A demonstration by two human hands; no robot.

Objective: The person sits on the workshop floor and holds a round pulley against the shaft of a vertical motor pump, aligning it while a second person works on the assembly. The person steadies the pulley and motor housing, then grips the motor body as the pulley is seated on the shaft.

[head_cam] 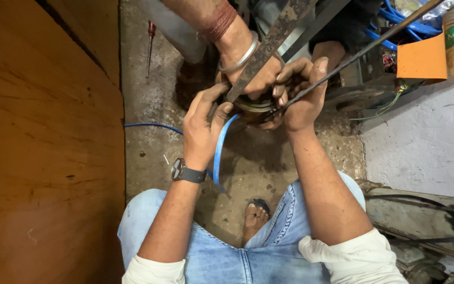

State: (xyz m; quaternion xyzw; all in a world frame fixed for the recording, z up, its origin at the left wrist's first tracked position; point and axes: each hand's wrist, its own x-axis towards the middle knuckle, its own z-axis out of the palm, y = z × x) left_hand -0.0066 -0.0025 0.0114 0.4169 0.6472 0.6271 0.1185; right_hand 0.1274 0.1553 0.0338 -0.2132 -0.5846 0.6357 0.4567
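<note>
Blue flexible plastic strap (219,147); rust-brown flat metal bar (269,44); orange plastic card (422,59); pale-blue denim jeans (222,257); reddish-brown wooden board (43,147); dark grey wristwatch (184,171); silver metal bangle (240,57).

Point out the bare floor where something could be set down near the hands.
Bare concrete floor lies between the wooden board and the left hand. The white floor at right is open. Around the round metal part it is crowded.
</note>
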